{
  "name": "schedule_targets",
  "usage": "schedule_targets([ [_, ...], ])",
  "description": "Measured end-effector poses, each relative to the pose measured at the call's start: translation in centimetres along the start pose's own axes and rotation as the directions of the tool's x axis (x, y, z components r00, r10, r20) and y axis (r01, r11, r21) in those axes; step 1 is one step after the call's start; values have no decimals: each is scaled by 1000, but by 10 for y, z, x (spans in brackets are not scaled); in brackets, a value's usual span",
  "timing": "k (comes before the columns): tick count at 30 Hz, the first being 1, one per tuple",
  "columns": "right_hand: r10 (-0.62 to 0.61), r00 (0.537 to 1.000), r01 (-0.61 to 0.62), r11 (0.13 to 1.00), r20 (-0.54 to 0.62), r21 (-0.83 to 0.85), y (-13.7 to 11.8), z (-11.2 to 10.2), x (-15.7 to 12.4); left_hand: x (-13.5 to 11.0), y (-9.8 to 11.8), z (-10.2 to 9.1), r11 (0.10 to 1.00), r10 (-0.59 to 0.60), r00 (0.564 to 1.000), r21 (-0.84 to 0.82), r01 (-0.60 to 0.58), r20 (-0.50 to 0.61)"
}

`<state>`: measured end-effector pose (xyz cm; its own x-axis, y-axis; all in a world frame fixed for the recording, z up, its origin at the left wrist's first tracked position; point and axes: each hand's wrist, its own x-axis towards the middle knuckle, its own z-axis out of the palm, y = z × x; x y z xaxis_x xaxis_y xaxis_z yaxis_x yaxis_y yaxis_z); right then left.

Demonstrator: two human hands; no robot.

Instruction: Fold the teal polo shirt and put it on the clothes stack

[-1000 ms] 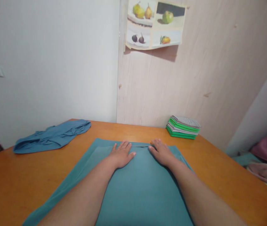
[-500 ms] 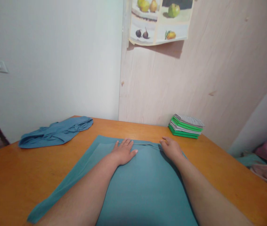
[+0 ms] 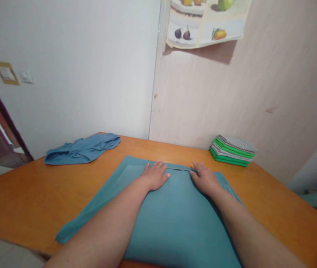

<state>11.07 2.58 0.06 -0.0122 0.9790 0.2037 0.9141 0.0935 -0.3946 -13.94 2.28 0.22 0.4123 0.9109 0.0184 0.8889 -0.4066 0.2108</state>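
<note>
A teal cloth [image 3: 172, 219] lies spread on the table in front of me, smooth in the middle, with a second layer showing along its left and far right edges. My left hand [image 3: 156, 176] rests flat near its far edge, fingers spread. Close to the far right part of the cloth is my right hand [image 3: 204, 178], palm down with its fingers stretched out and the thumb apart. Between the two hands runs a thin pale line at the cloth's far edge. Neither hand grips anything that I can see.
The orange-brown wooden table [image 3: 21, 193] reaches to the wall. A crumpled blue garment [image 3: 83, 150] lies at the far left. At the far right sits a folded stack of green, grey and striped cloths [image 3: 232, 150]. A fruit poster [image 3: 207, 26] hangs above.
My right hand has flattened from a more curled pose, and more of the cloth's right edge shows. The left hand stays flat on the cloth. The view has turned slightly left.
</note>
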Motion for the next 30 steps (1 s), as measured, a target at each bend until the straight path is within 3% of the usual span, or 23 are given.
schedule_targets([
  [2,-19,1000,22,948,-14,317,-14,-5,-4,0,1,0,1000,1,1000,0,-1,-5],
  [4,-79,989,-25,737,122,675,-34,-7,-12,1,1,1,1000,-2,1000,1,2,-16],
  [6,-226,925,-166,484,306,859,-54,-6,-24,2,0,3,1000,-7,1000,-1,7,-24],
  [8,-336,824,-332,366,456,869,-66,-3,-35,3,-1,5,1000,-3,1000,-4,3,-27],
  [10,-374,729,-448,372,574,813,-68,-3,-40,4,-2,7,1000,8,1000,-7,-8,-29],
  [12,-383,647,-504,434,659,747,-62,-6,-40,4,-3,7,1000,13,1000,-9,-13,-27],
  [14,-363,604,-518,497,709,696,-53,-11,-36,4,-2,7,1000,13,1000,-12,-13,-24],
  [16,-312,630,-521,509,711,685,-46,-15,-33,3,-1,6,1000,10,1000,-15,-10,-20],
  [19,-310,698,-508,422,646,751,-50,-16,-34,2,1,4,1000,0,1000,-21,0,-11],
  [20,-341,689,-510,399,639,762,-54,-14,-36,2,2,3,1000,-1,1000,-22,1,-8],
  [22,-405,627,-529,405,665,746,-62,-11,-40,2,2,2,1000,0,1000,-23,0,-3],
  [26,-438,477,-545,532,762,648,-61,-10,-41,1,2,1,1000,1,1000,-25,-1,-6],
  [28,-423,465,-536,564,778,628,-54,-14,-38,1,2,2,1000,1,1000,-26,-1,-5],
  [30,-411,506,-531,544,758,650,-50,-17,-37,1,2,2,1000,0,1000,-27,0,1],
])
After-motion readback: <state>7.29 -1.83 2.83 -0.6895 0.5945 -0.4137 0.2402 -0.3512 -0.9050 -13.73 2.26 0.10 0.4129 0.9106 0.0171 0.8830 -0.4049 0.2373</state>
